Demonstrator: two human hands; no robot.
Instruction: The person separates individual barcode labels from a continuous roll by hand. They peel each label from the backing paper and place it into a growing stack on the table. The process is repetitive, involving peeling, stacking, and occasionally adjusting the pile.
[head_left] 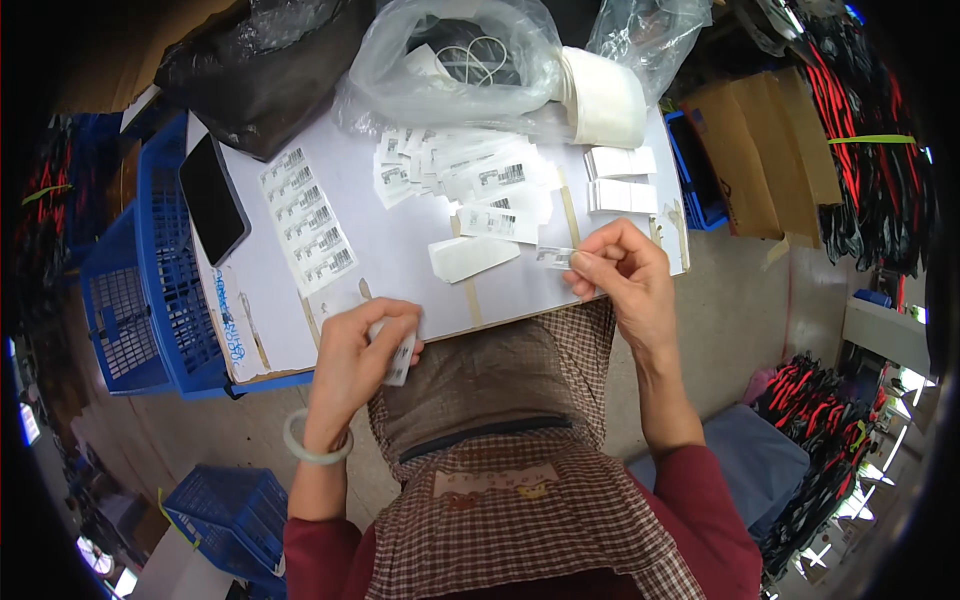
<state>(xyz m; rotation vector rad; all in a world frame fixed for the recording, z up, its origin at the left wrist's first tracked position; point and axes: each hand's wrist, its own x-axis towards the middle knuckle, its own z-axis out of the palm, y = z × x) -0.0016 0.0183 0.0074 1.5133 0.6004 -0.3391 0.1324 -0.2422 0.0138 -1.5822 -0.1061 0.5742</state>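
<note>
My left hand is closed at the table's front edge, around white cards with dark print on them. I cannot tell how many cards it holds. Over the front right of the table, my right hand pinches a small barcode label between thumb and finger. Just left of that label lies a blank white card. Behind it spreads a loose pile of white barcode cards. A strip of barcode labels lies farther left. Stacked white cards sit beyond my right hand.
A clear plastic bag and a white roll stand at the table's back. The black bag and a dark flat device are left. Blue crates flank the white table; a cardboard box stands right.
</note>
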